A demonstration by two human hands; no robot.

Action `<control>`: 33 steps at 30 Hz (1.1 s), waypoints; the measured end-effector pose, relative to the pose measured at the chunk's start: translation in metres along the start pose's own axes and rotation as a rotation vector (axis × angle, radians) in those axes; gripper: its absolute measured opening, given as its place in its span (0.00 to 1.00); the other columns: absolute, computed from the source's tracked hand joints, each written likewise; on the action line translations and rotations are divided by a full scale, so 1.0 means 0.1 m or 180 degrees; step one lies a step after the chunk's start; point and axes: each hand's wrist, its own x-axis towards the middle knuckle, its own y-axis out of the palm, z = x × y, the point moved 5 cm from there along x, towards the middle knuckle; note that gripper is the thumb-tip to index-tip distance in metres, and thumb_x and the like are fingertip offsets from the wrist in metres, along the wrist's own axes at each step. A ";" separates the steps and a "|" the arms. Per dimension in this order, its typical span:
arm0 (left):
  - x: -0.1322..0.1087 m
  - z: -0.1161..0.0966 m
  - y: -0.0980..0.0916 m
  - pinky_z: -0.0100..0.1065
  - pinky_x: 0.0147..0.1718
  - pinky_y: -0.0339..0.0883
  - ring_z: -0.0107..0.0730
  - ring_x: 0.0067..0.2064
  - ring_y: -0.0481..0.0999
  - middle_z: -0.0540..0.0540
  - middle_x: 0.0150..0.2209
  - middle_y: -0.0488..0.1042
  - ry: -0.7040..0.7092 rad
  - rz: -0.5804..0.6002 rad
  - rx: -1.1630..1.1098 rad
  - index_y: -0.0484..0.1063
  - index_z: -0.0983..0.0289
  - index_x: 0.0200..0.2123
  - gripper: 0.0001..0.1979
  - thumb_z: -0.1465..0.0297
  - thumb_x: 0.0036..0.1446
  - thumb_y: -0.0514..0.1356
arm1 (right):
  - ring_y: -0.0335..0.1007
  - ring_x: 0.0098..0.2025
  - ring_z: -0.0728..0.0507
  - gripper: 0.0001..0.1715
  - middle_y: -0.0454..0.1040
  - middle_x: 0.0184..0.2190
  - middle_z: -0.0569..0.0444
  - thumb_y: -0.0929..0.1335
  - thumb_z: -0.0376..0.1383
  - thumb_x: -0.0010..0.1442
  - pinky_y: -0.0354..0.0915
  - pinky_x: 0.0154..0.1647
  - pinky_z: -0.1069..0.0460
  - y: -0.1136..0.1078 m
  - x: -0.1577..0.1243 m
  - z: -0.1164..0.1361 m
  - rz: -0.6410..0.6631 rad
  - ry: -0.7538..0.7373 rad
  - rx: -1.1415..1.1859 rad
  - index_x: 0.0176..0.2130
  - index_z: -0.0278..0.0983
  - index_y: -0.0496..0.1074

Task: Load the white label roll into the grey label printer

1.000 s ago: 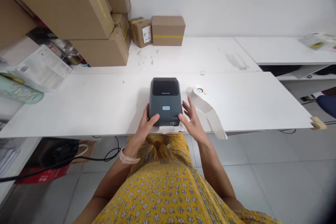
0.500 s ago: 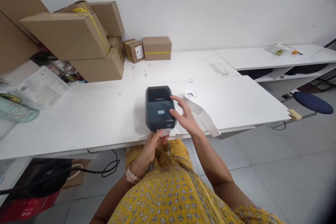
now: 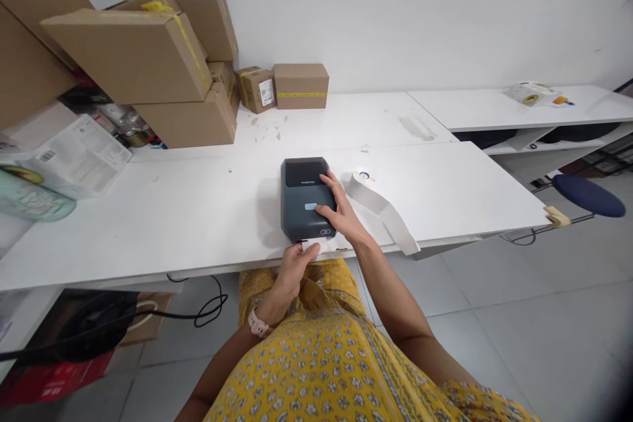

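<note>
A dark teal label printer stands upright on the white table's front part. From its front lower edge a short white label strip sticks out. My left hand pinches that strip between thumb and fingers; most of the fingers are hidden underneath. Over the printer's right side lies my right hand, fingers apart, with the thumb at the edge of the light blue button. To the right, a partly unrolled white label roll trails over the table's front edge.
Cardboard boxes are stacked at the back left, with two smaller boxes against the wall. A green bottle lies at the far left. A blue stool stands right. Black cable hangs under the table.
My right thumb has come in to the button's edge and the hand lies closer on the printer. My left hand has shifted slightly on the strip. The whole view has shifted a little.
</note>
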 end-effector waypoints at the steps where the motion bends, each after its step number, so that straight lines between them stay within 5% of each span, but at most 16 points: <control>1: 0.00 0.00 0.00 0.33 0.37 0.61 0.30 0.31 0.68 0.51 0.25 0.74 0.0002 -0.0013 0.0004 0.77 0.66 0.23 0.22 0.54 0.33 0.76 | 0.36 0.77 0.39 0.43 0.44 0.75 0.52 0.69 0.39 0.55 0.38 0.76 0.37 0.00 0.00 0.00 0.0003 -0.0001 -0.0010 0.67 0.45 0.58; 12: 0.01 0.02 0.01 0.34 0.38 0.61 0.31 0.32 0.68 0.51 0.25 0.74 0.0089 -0.0032 0.0097 0.78 0.65 0.26 0.21 0.54 0.37 0.74 | 0.37 0.77 0.38 0.40 0.44 0.75 0.52 0.70 0.45 0.58 0.40 0.75 0.35 0.02 -0.01 0.00 -0.0029 -0.0157 -0.0214 0.67 0.47 0.58; 21: 0.01 0.02 -0.01 0.33 0.37 0.62 0.30 0.33 0.68 0.51 0.28 0.76 0.0136 -0.0032 0.0167 0.78 0.65 0.27 0.21 0.54 0.38 0.73 | 0.43 0.75 0.35 0.38 0.50 0.74 0.51 0.71 0.41 0.54 0.43 0.74 0.34 0.06 0.05 0.04 -0.0309 0.0016 -0.0361 0.63 0.47 0.63; 28: -0.03 -0.04 0.00 0.32 0.35 0.60 0.29 0.31 0.65 0.50 0.24 0.72 0.0098 0.0006 0.0194 0.76 0.65 0.24 0.24 0.51 0.35 0.74 | 0.39 0.77 0.40 0.40 0.44 0.76 0.54 0.61 0.58 0.66 0.44 0.76 0.38 -0.04 -0.21 -0.04 -0.0194 -0.0083 0.0137 0.70 0.49 0.51; 33: -0.03 -0.03 0.02 0.31 0.35 0.58 0.27 0.30 0.64 0.49 0.24 0.70 0.0128 0.0123 0.0268 0.76 0.66 0.24 0.23 0.52 0.38 0.74 | 0.35 0.77 0.35 0.54 0.39 0.76 0.49 0.58 0.68 0.61 0.40 0.76 0.35 -0.07 -0.29 -0.02 -0.0411 -0.0502 -0.0165 0.73 0.46 0.41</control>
